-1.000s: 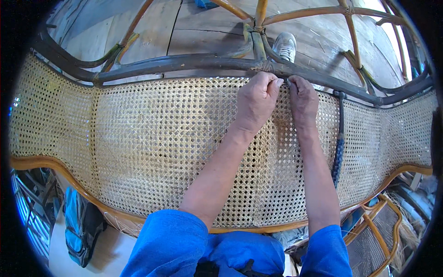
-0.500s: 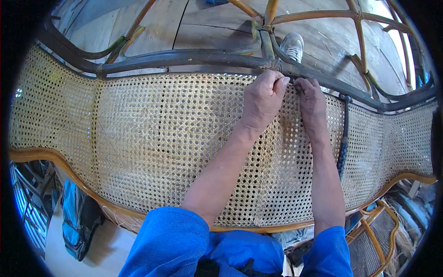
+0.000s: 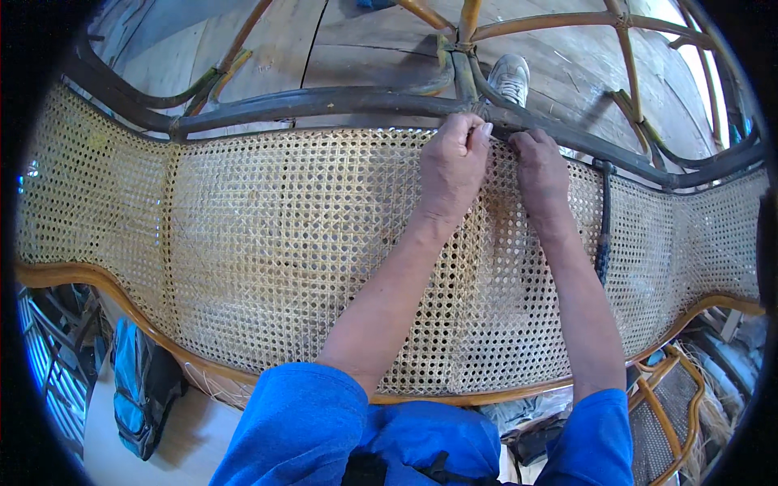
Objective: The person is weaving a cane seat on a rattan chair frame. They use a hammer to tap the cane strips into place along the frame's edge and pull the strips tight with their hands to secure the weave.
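A wide panel of woven cane webbing (image 3: pixel 324 202) stretches across the view, on a curved frame with a dark rail (image 3: pixel 340 101) along its far edge. At that edge, right of the middle, my left hand (image 3: pixel 454 166) is closed in a pinch, thumb against the fingers. Close beside it on the right, my right hand (image 3: pixel 540 172) is also closed, fingers curled down against the webbing's edge by the rail. Whatever lies between the fingers of either hand is hidden or too thin to make out. A dark wrapped rod (image 3: pixel 606 219) crosses the webbing to the right.
Bent rattan poles (image 3: pixel 545 27) join beyond the rail, above a plank floor (image 3: pixel 243 49) where a light shoe (image 3: pixel 510 79) stands. A teal and black backpack (image 3: pixel 134 393) sits at the lower left. At the lower right is another rattan-framed piece (image 3: pixel 660 421).
Both hands have shifted slightly left along the rail, the right one a little more. My right forearm now slants further out to the right. The fingers stay closed.
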Tool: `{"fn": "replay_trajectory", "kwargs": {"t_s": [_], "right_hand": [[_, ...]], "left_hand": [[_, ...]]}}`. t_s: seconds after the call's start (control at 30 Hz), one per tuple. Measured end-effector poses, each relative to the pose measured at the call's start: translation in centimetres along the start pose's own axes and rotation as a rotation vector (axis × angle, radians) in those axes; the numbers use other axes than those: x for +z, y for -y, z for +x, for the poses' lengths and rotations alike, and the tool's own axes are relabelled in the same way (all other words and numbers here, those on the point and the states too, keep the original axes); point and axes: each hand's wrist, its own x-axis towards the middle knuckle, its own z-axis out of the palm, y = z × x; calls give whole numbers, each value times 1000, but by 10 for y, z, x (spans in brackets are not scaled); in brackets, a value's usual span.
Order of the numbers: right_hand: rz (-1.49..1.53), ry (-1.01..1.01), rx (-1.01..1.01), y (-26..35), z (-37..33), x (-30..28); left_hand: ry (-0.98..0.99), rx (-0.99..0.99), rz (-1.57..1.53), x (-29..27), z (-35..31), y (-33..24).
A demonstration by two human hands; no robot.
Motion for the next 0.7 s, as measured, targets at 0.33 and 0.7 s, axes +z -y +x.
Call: {"fn": "replay_trajectory", "kwargs": {"t_s": [0.33,0.7], "right_hand": [[535,-115,190,31,-17,-47],[548,-48,103,83,-27,-43]], "left_hand": [[239,-845,-1277,-42,-3,-16],[281,-874,-1477,-43,-13,-27]]}}
